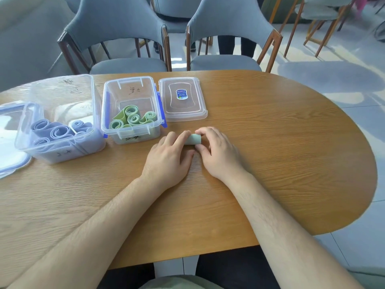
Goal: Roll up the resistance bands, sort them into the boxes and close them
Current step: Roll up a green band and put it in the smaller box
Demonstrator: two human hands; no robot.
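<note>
Both hands are gripping one green band roll [194,139], a short matte cylinder lying mid-table. Left hand [168,157] is curling its fingers over the roll's left part, palm down on the wood. Right hand [218,153] is pinching the roll's right end between thumb and bent fingers. Just beyond, toward the far edge, a clear plastic box [135,136] with blue clips is sitting open, holding green coiled bands [133,117]. Its clear flat lid [187,113] is lying beside it on the right. Toward the left edge, a second clear box [62,88] is holding purple coiled bands [56,132], with a blue-rimmed lid [8,142] lying at the very edge. The oval table [270,142] is showing wood grain.
</note>
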